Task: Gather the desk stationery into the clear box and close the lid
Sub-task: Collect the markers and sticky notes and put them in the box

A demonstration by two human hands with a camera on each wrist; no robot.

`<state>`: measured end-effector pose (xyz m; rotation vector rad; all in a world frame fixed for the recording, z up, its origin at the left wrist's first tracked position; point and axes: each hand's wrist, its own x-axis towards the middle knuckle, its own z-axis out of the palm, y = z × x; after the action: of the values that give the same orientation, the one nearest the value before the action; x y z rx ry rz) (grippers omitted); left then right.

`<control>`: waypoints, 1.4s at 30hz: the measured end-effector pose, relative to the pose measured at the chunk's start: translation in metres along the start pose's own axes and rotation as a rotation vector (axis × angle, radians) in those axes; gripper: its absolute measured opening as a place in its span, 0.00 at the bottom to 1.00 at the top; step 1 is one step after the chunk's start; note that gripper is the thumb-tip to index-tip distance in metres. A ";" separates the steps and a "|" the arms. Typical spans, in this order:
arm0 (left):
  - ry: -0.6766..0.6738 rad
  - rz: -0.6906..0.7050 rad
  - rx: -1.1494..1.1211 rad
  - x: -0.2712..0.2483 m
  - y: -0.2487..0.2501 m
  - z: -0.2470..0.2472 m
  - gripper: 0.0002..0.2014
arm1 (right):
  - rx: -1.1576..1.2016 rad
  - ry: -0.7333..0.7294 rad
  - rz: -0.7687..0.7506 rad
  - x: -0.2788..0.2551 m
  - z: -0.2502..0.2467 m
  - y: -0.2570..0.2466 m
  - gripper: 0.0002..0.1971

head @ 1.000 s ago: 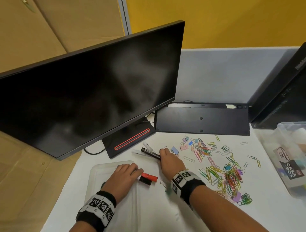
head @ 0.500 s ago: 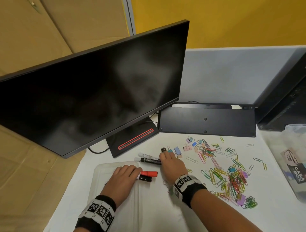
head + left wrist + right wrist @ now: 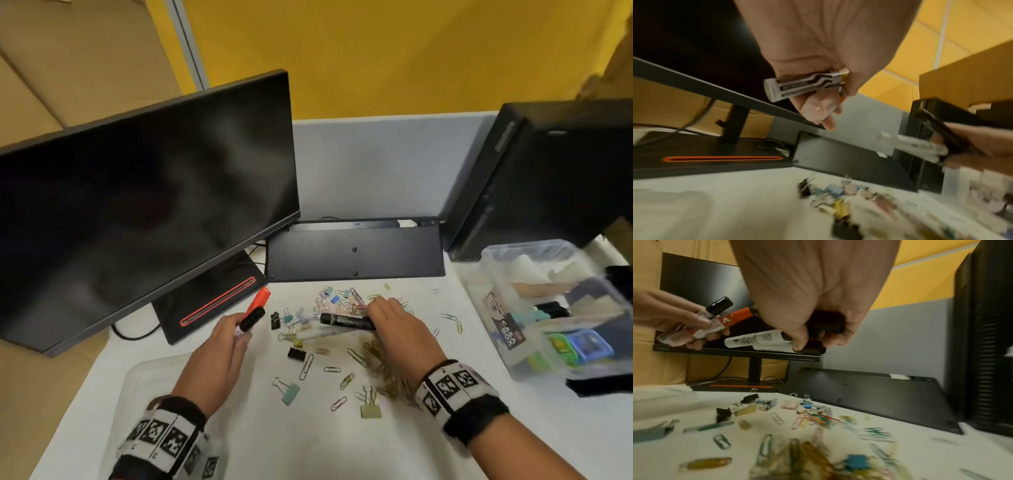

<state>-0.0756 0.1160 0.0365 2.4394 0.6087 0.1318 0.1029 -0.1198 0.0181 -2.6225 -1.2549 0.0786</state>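
Observation:
My left hand (image 3: 239, 330) grips two markers, one with a red cap (image 3: 261, 297) and one with a black cap (image 3: 251, 318), above the white desk; the white barrel (image 3: 797, 86) sticks out of its fist (image 3: 818, 104). My right hand (image 3: 375, 317) holds a black marker (image 3: 346, 322) level over the clips, together with white-barrelled markers (image 3: 758, 339). The clear box (image 3: 503, 329) stands open at the right with stationery inside. Its lid (image 3: 144, 383) lies flat at the lower left. Paper clips (image 3: 306, 366) and binder clips (image 3: 290, 394) are scattered between.
A tilted monitor (image 3: 144, 205) and its base (image 3: 212, 301) fill the left. A black keyboard (image 3: 352, 253) leans against the grey partition at the back. A black computer case (image 3: 548, 178) stands behind the box. Cardboard lies left of the desk.
Both hands have lifted their markers off the desk. The right hand has moved right over the clips, the left hand away from the lid. The view has swung right and shows the box.

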 end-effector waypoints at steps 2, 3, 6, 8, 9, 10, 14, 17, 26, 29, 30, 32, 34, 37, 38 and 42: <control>-0.020 0.023 -0.048 0.009 0.023 0.008 0.11 | -0.102 -0.002 -0.041 -0.018 -0.012 0.023 0.28; -0.033 0.039 -0.063 0.013 0.035 0.013 0.10 | -0.151 0.017 -0.066 -0.026 -0.014 0.035 0.31; -0.086 0.082 -0.100 0.026 0.076 0.035 0.08 | -0.220 0.033 -0.146 -0.047 -0.021 0.067 0.30; -0.151 0.097 -0.131 0.034 0.100 0.052 0.12 | -0.257 0.040 -0.181 -0.059 -0.028 0.082 0.29; -0.199 0.109 -0.131 0.037 0.109 0.061 0.15 | -0.268 0.045 -0.189 -0.063 -0.031 0.088 0.29; -0.251 0.132 -0.116 0.039 0.119 0.071 0.19 | -0.274 0.045 -0.192 -0.068 -0.034 0.095 0.29; -0.404 0.150 -0.126 0.044 0.154 0.102 0.24 | -0.261 0.052 -0.196 -0.082 -0.044 0.119 0.28; -0.431 0.137 -0.166 0.043 0.171 0.118 0.11 | -0.210 0.053 -0.200 -0.090 -0.054 0.133 0.27; -0.282 0.036 -0.377 0.037 0.187 0.142 0.09 | 0.177 0.118 0.131 -0.099 -0.115 0.191 0.05; -0.203 -0.015 -0.392 0.034 0.182 0.147 0.08 | 0.031 0.156 0.305 -0.104 -0.137 0.238 0.05; -0.192 -0.025 -0.382 0.033 0.179 0.148 0.08 | -0.044 0.105 0.358 -0.104 -0.139 0.253 0.04; -0.186 -0.045 -0.353 0.031 0.172 0.151 0.11 | -0.150 -0.054 0.439 -0.101 -0.138 0.273 0.05; -0.189 -0.050 -0.322 0.030 0.168 0.153 0.14 | -0.175 -0.191 0.476 -0.094 -0.136 0.280 0.07; -0.192 -0.039 -0.326 0.027 0.171 0.153 0.12 | -0.183 -0.264 0.481 -0.082 -0.134 0.286 0.08; -0.190 -0.039 -0.328 0.026 0.172 0.153 0.11 | -0.183 -0.275 0.497 -0.080 -0.136 0.289 0.08; -0.179 -0.062 -0.332 0.024 0.170 0.153 0.11 | -0.241 -0.334 0.544 -0.081 -0.141 0.294 0.07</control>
<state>0.0487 -0.0764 0.0117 2.0826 0.5355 -0.0109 0.2966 -0.3862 0.0831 -3.1907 -0.6177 0.5031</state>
